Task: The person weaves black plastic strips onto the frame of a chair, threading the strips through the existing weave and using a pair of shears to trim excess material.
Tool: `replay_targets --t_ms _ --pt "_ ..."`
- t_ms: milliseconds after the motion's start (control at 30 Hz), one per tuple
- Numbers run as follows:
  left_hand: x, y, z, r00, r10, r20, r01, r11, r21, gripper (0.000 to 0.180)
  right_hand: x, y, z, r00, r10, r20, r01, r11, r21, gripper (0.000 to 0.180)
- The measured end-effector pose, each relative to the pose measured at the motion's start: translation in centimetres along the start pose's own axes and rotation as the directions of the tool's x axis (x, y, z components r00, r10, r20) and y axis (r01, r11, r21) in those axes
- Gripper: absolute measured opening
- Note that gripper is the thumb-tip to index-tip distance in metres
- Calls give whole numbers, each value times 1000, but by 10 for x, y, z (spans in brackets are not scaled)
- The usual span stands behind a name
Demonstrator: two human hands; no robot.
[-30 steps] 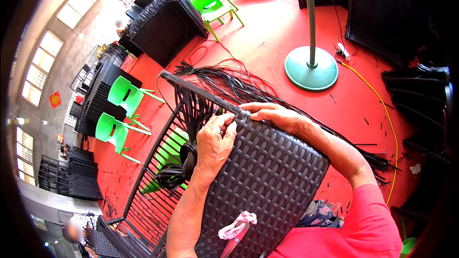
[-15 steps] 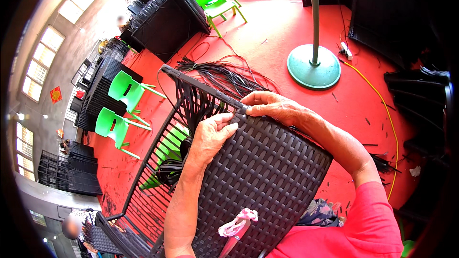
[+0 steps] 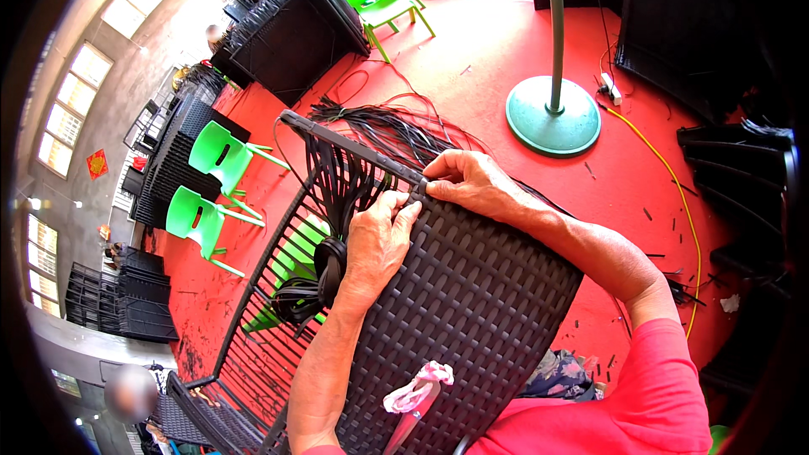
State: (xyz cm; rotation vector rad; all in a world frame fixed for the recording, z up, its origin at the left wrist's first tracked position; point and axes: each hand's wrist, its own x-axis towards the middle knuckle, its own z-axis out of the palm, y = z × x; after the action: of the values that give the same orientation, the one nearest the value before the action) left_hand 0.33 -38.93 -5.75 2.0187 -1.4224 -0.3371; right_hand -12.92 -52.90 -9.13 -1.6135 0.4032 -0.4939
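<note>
In front of me a dark woven plastic-strip panel (image 3: 480, 312) slants across a black frame whose top rail (image 3: 350, 147) runs to the far left. My left hand (image 3: 377, 244) is at the weave's corner under the rail, thumb and forefinger pinched together over a strip. Beside it my right hand (image 3: 476, 190) pinches a strip at the rail, its fingers bent over the edge. The strip ends are mostly hidden by my fingertips. Loose black strips (image 3: 333, 185) hang from the rail, and a strip bundle (image 3: 299, 297) dangles by my left wrist. A tool with a pink-and-white cloth wrap (image 3: 419, 388) rests against the weave.
Black strips (image 3: 396, 131) lie on the red floor beyond the rail. A green round stand base (image 3: 552, 118) with a pole is further off, near a yellow cable (image 3: 674, 173). Green chairs (image 3: 221, 156) and stacked black furniture (image 3: 299, 42) stand around. Another person (image 3: 131, 393) is at lower left.
My left hand has shifted slightly, with its fingers curled closer to the rail. My right hand's fingers are bent more. More of the strip bundle shows beside my left wrist.
</note>
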Motion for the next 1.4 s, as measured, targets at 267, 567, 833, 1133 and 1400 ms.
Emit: replay_targets --t_ms 267,567,833,1133,1400 --pt "0 1 2 996 69 -50 -64 994 84 16 -2 4 2 994 -105 -41 105 994 -17 20" --pt "8 -19 -9 972 -79 221 200 776 -598 23 -10 1 -3 982 -12 189 -36 967 250 32" --pt "-9 -13 -30 949 -38 312 104 975 -197 28 -2 5 6 912 -369 181 411 838 -359 53" --pt "-39 7 -56 888 -166 430 366 821 -438 38 -7 5 10 938 -288 195 346 822 -452 38" --pt "-78 -22 -51 975 -133 179 150 985 -83 49 -16 -4 19 946 -293 141 322 790 -522 37"
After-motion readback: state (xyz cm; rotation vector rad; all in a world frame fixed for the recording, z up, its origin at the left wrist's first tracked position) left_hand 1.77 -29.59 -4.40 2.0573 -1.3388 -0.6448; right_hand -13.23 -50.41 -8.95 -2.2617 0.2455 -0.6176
